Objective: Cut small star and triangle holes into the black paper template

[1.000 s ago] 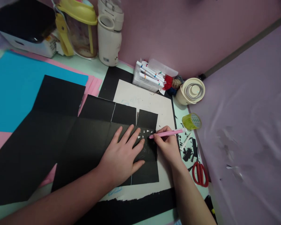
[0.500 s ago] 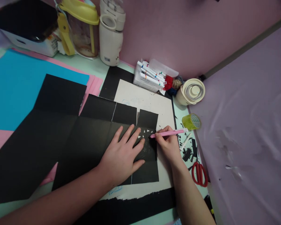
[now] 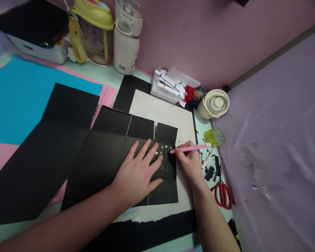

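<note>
My left hand (image 3: 138, 173) lies flat, fingers spread, on a large sheet of black paper (image 3: 94, 157) that has folds and cuts. My right hand (image 3: 190, 162) grips a pink craft knife (image 3: 190, 148), its tip touching the black paper's right panel beside several small white triangular cut-outs (image 3: 162, 149). Under that panel lies a cream cutting board (image 3: 162, 112).
Red-handled scissors (image 3: 223, 194) and black paper scraps (image 3: 211, 169) lie right of my right hand. A yellow-green tape roll (image 3: 214, 136), a cream tape roll (image 3: 215, 103), a marker set (image 3: 168, 87), two bottles (image 3: 127, 38) and blue paper (image 3: 18, 94) surround the work. A purple sheet (image 3: 278, 140) covers the right.
The knife tip has shifted slightly right along the row of cut-outs. My left hand stays pressed on the paper; the view has drifted a little.
</note>
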Demonstrator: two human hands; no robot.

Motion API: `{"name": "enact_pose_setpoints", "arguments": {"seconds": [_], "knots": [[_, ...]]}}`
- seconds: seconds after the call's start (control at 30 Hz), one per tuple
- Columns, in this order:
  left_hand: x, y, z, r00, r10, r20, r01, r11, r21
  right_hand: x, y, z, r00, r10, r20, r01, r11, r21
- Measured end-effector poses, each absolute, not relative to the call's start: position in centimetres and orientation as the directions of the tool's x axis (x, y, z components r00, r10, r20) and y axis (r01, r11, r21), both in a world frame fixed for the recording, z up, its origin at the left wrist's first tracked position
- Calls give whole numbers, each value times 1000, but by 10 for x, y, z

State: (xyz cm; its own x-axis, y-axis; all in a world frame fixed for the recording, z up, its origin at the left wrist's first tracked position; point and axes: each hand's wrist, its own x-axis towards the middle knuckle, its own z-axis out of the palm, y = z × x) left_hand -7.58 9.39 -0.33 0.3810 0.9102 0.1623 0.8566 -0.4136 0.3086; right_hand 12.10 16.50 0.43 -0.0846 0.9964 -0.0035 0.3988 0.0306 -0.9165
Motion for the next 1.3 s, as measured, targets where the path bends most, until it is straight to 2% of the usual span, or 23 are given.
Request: {"name": "enact_pose_setpoints", "arguments": {"seconds": [0.47, 0.8, 1.3], "knots": [[-77, 93, -1, 384, 913, 139, 861, -408, 304, 120, 164, 7, -64, 998, 12, 425, 38, -904], [-76, 93, -2, 382, 912, 147, 858, -409, 310, 121, 161, 7, -158, 987, -15, 371, 46, -927], [-75, 94, -3, 377, 912, 162, 858, -410, 310, 120, 162, 8, -170, 985, -10, 395, 59, -917]]}}
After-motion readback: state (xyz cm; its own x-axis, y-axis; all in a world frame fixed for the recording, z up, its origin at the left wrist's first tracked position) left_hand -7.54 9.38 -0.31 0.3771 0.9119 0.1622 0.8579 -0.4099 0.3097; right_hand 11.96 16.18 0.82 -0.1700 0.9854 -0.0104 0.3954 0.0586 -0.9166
